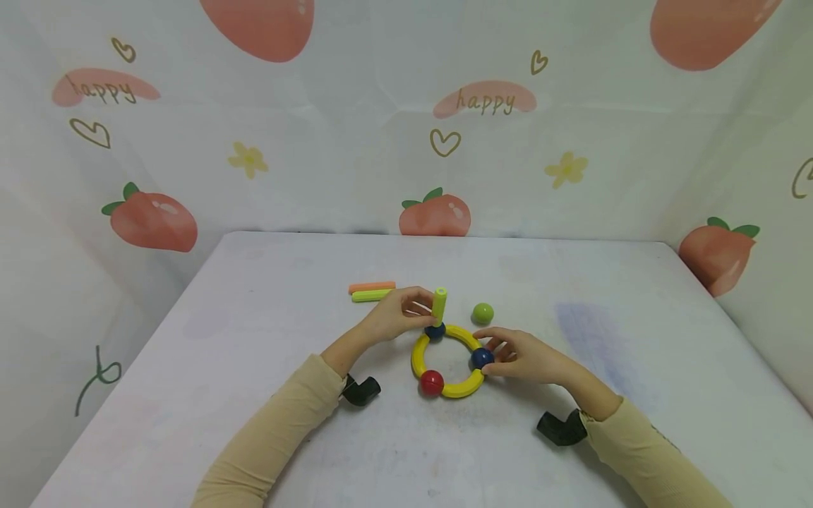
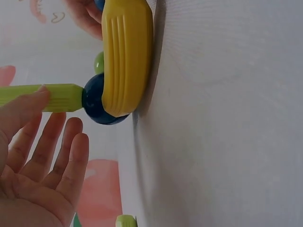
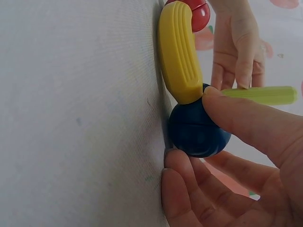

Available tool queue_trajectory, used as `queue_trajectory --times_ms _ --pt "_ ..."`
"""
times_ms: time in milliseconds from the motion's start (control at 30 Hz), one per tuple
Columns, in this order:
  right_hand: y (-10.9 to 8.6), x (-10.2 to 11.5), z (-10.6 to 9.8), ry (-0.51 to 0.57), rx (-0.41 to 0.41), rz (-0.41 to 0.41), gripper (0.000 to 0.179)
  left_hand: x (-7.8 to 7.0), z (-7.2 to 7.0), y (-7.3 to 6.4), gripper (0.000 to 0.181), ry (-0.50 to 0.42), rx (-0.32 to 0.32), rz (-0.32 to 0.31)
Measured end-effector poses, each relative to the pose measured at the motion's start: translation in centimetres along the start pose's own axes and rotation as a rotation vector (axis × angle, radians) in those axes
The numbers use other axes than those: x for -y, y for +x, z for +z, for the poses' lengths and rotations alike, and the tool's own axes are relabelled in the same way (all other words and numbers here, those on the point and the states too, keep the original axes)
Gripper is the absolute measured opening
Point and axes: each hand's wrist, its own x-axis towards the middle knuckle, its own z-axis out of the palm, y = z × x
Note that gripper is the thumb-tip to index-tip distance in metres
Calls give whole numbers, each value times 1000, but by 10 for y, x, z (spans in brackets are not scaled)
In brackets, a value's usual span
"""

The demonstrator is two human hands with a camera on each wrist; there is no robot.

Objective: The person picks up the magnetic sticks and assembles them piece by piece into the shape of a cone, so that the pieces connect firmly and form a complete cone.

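A ring of yellow curved rods [image 1: 463,388] lies on the table, joined by a red ball [image 1: 432,382] and two blue balls. On the far blue ball [image 1: 435,332] a light green rod [image 1: 440,303] stands upright. My left hand [image 1: 401,315] pinches this rod between thumb and fingers; in the left wrist view its lower end meets the blue ball [image 2: 97,101]. At the ring's right side, my right hand [image 1: 528,355] holds the other blue ball [image 3: 196,132], thumb at the yellow rod's end [image 3: 182,56] and fingers curled beneath the ball.
Behind the ring, a loose green ball [image 1: 483,313] sits on the white table [image 1: 444,451]. An orange rod [image 1: 372,287] and another light green rod [image 1: 370,296] lie side by side beyond my left hand. A printed curtain [image 1: 356,169] hangs at the table's far edge.
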Motion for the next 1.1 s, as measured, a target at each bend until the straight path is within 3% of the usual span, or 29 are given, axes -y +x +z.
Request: queue_trajectory --times_ms 300,700,867,1100 --pt "0 0 -1 -5 0 5 54 7 -18 -5 35 47 -45 -11" --pt "0 0 -1 -8 1 1 54 24 -60 -12 34 147 -228 -106" --pt "0 -1 0 -4 1 2 54 29 -68 -15 35 192 -215 -157" --pt "-3 -1 0 -13 25 -69 52 33 -71 -17 36 270 -161 -182"
